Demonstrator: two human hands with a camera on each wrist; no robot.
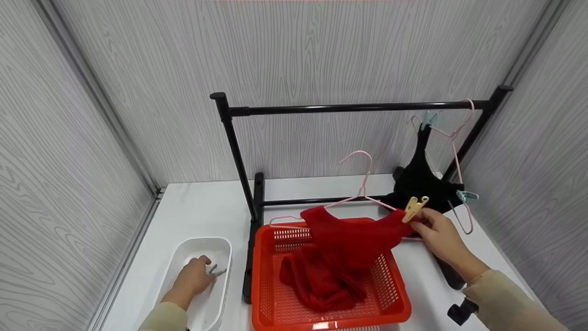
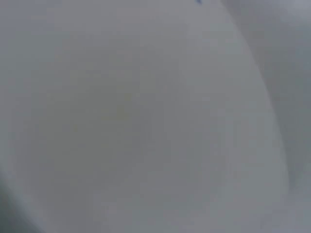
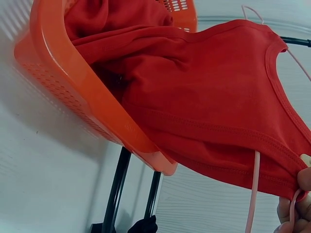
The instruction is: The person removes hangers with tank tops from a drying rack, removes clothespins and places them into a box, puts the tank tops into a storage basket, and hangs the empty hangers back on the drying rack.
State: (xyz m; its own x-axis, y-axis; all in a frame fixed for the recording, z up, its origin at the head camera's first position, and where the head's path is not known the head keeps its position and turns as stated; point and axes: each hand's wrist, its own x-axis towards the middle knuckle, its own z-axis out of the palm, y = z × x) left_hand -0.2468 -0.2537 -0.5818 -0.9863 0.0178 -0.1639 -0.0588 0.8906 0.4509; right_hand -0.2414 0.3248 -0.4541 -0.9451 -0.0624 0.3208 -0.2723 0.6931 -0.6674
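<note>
The creased red garment [image 1: 353, 236] sloped lengthwise from the pink hanger [image 1: 363, 189] down into the basket [image 1: 260, 276]; fingers of right hand [image 1: 438, 232] tightly pinched its corner, left hand's [image 1: 190, 276] hold I could not tell

Basket [image 1: 262, 272] on worktop [image 1: 206, 207], cloth [image 1: 324, 278] inside; tray [image 1: 204, 303] at nine o'clock from basket, rack [image 1: 317, 109] at twelve, hung garment [image 1: 415, 181] at two.

Blurred pale surface [image 2: 146, 121], blue speck [image 2: 198, 1]
</note>
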